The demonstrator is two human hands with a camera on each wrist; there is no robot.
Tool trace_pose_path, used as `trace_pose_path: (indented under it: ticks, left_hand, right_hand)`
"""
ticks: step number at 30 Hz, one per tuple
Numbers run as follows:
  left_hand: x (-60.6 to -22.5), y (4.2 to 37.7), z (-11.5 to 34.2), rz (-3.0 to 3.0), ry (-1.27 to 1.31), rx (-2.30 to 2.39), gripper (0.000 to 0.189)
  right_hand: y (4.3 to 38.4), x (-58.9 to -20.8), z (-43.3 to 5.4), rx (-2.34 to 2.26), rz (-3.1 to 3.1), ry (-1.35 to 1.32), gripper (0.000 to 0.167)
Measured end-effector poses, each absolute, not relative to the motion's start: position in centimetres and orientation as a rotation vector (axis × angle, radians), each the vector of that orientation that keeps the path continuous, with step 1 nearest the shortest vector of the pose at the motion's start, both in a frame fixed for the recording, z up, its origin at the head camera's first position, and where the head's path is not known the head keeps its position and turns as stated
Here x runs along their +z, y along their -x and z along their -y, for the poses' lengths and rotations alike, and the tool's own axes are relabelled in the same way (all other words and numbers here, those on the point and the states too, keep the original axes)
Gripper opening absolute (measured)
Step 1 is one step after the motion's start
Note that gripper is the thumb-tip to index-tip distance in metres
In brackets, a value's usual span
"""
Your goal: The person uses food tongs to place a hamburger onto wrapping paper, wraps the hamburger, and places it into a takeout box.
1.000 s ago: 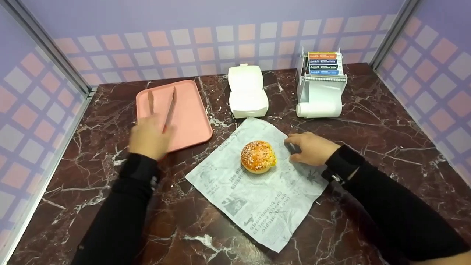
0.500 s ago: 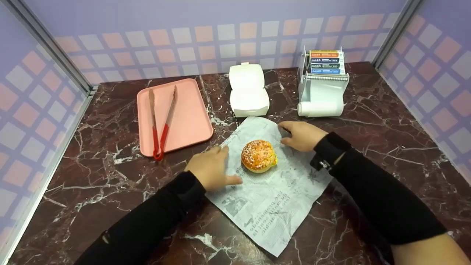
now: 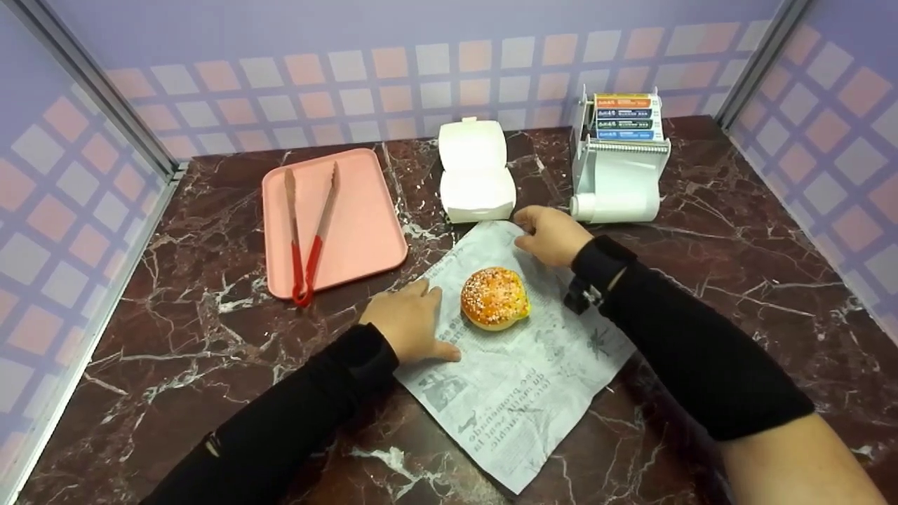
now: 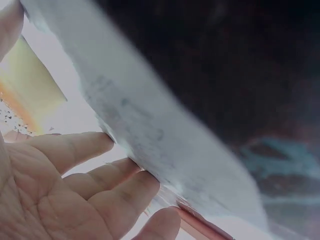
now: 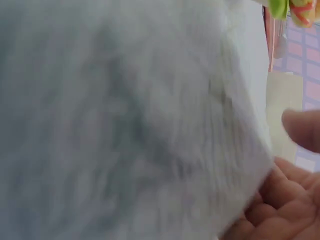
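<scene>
A burger [image 3: 493, 298] with a seeded, glossy bun sits on a printed sheet of wrapping paper [image 3: 505, 393], yellow filling showing at its right side. My left hand [image 3: 405, 322] rests over the paper's left corner, thumb spread towards the burger. In the left wrist view, the left fingertips [image 4: 150, 177] meet the paper's edge, fingers fairly straight. My right hand [image 3: 554, 235] is at the paper's far right edge. In the right wrist view, the paper [image 5: 150, 125] covers part of the right fingers, while the right thumb [image 5: 302, 130] stands apart from them.
A pink tray [image 3: 365, 231] with red-handled tongs [image 3: 297, 270] lies at the back left. An open white clamshell box [image 3: 477, 193] stands just beyond the paper. To its right is a metal dispenser [image 3: 628, 172] with coloured label strips and a white roll. Patterned walls enclose the marble-look table.
My left hand has left the tongs on the tray and come to the paper's left side. The right hand has moved along the paper to its far edge. The burger stays put.
</scene>
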State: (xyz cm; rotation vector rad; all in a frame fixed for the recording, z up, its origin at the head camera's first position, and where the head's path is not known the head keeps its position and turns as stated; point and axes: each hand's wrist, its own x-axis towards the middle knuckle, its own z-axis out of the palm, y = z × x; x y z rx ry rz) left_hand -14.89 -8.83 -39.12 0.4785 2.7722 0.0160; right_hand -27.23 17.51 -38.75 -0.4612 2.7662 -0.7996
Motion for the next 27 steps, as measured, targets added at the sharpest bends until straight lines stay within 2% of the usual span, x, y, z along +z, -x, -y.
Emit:
trace_pose_path:
  ticks: [9, 18, 27]
  left_hand:
    - [-39.1, 15.2, 9.2, -2.763, -0.496, 0.052, 0.116]
    - [-39.2, 15.6, 9.4, -2.749, -0.457, 0.058, 0.117]
    - [-39.2, 16.6, 9.9, -2.763, -0.406, 0.067, 0.11]
  right_hand:
    - [27.0, -39.1, -16.7, -0.996, -2.74, 0.388, 0.053]
    - [26.0, -38.5, -16.8, -1.184, -2.688, 0.391, 0.009]
    - [25.3, -38.2, -17.5, -1.278, -2.724, 0.491, 0.019]
